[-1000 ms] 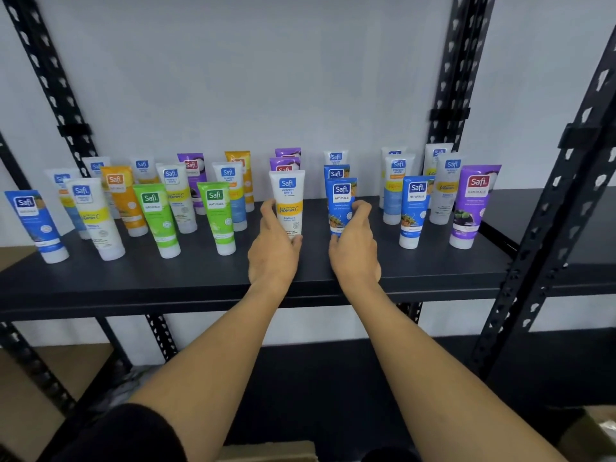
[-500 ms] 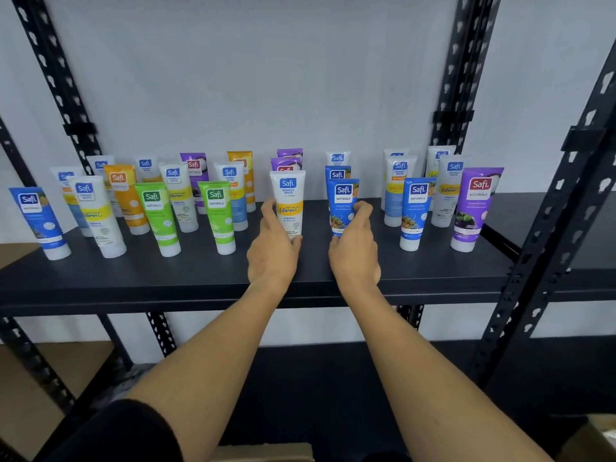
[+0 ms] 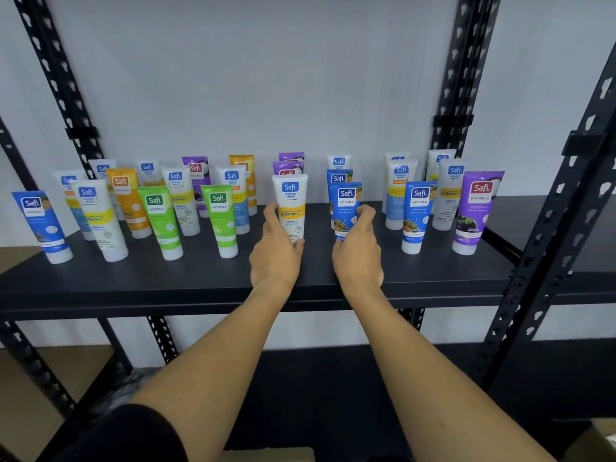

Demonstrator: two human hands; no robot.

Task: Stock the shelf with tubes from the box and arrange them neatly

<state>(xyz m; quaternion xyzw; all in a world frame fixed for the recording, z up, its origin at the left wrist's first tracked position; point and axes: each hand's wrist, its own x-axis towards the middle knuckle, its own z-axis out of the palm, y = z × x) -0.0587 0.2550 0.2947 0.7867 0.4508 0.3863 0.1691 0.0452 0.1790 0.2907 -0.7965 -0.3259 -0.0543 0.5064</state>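
Hands sit low on the front of the black shelf (image 3: 200, 281), each wrapped round the base of one upright tube. The left hand (image 3: 275, 258) pinches the white Vitamin C tube (image 3: 290, 208) between thumb and fingers near its cap end; the right hand (image 3: 357, 255) grips the blue Naturals tube (image 3: 346, 208) the same way, thumb curled across its front. Against the pictures from a second ago almost nothing has shifted: both tubes stand where they stood, caps down on the shelf, with a clear gap between them, and both grips look the same. Only the camera has tipped slightly. That reads as fine placement rather than carrying, so I judge the two tubes are being set into the front row and squared up, labels facing out. Other tubes already stand on either side, among them two green Naturals tubes (image 3: 220, 221) to the left and a purple tube (image 3: 475, 213) far right, roughly in rows but unevenly spaced and some leaning. A cardboard edge, probably the box (image 3: 600, 441), shows at the lower right corner. Letting go too fast could tip these tall, narrow-footed tubes into those standing just behind them.
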